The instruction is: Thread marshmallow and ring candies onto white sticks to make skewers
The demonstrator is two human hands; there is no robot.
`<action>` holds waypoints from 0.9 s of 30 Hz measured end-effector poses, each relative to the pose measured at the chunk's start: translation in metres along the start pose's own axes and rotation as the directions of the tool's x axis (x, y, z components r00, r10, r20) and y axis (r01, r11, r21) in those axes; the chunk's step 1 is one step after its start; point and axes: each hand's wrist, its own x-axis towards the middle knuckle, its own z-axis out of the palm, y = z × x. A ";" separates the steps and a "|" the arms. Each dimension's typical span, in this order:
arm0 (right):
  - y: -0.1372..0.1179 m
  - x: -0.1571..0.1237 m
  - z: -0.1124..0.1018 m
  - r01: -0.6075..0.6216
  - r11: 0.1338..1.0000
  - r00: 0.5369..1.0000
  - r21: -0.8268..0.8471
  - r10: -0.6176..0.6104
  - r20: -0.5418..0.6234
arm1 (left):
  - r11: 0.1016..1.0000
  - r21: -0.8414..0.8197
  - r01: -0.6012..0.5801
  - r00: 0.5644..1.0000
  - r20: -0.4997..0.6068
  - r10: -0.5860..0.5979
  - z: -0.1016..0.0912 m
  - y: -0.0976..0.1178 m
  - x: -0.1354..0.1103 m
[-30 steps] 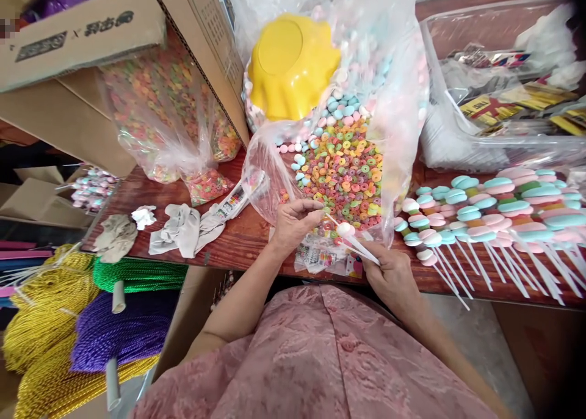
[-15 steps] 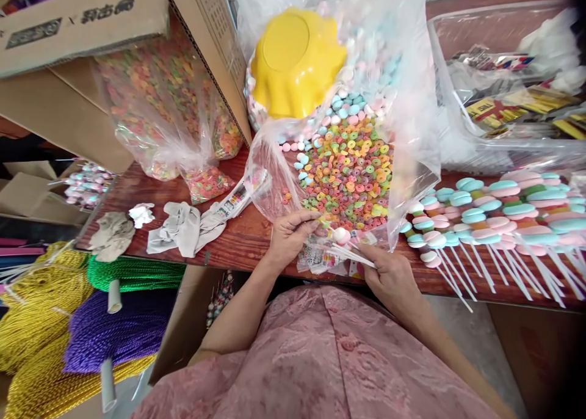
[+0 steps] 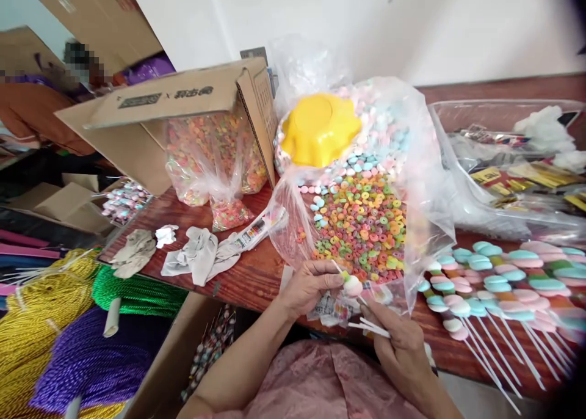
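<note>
Head view: my L hand [image 3: 311,289] is low in the frame, just R of ctr, thumb + fingertips pinching a green ring [image 3: 346,276] near the upper end of a white stick [image 3: 336,265]. Pale mallow [image 3: 352,286] sits on the same stick, touching the ring on its lower R. My R hand [image 3: 399,338], lower R of that, is closed on the stick's other end + a few spare sticks [image 3: 368,327], which poke out to the L; can't tell exactly how its fingers lie.

Mid-frame, just above my hands: mixed rings [image 3: 361,229] in a clear bag [image 3: 430,223], loose mallows [image 3: 364,161] behind, yellow bowl [image 3: 320,129] upside down on top. R edge: row of pops [image 3: 499,278] on the table [image 3: 256,287], sticks toward bottom; clear tub [image 3: 526,225] w/ packets above them. Upper L: open box [image 3: 183,98] w/ more bagged rings [image 3: 201,162]. Ctr L: gray cloth [image 3: 196,254], tissue [image 3: 165,236], rag [image 3: 133,253]. Lower L: yellow cords [image 3: 46,324], green cords [image 3: 137,294], purple cords [image 3: 101,358]. Far upper L: part of another person [image 3: 39,116] in brown.
</note>
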 end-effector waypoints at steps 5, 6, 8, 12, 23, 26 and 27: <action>0.001 0.004 0.002 -0.066 0.993 0.995 0.094 0.073 -0.065 | 0.920 0.287 -0.267 0.964 0.095 0.250 0.021 0.004 -0.005; 0.001 0.005 0.002 -0.091 0.990 0.993 0.104 0.097 -0.060 | 0.900 0.327 -0.286 0.958 0.129 0.258 0.024 0.003 -0.005; 0.003 0.006 -0.001 -0.119 0.987 0.990 0.108 0.126 -0.060 | 0.891 0.366 -0.269 0.957 0.209 0.203 0.028 0.004 -0.003; 0.017 0.000 -0.013 -0.150 0.980 0.984 0.131 0.161 -0.081 | 0.807 0.533 -0.254 0.947 0.305 0.097 0.017 0.041 0.020; 0.043 -0.010 -0.022 -0.080 0.991 0.987 0.104 0.093 -0.133 | -0.275 0.960 0.052 0.899 0.075 0.431 -0.037 0.140 0.196; 0.042 -0.004 -0.023 -0.084 0.992 0.987 0.090 0.096 -0.130 | -0.275 0.958 0.083 0.908 0.041 0.417 -0.035 0.128 0.208; 0.042 -0.003 -0.023 -0.086 0.992 0.987 0.091 0.097 -0.129 | -0.278 0.957 0.085 0.909 0.040 0.414 -0.034 0.125 0.208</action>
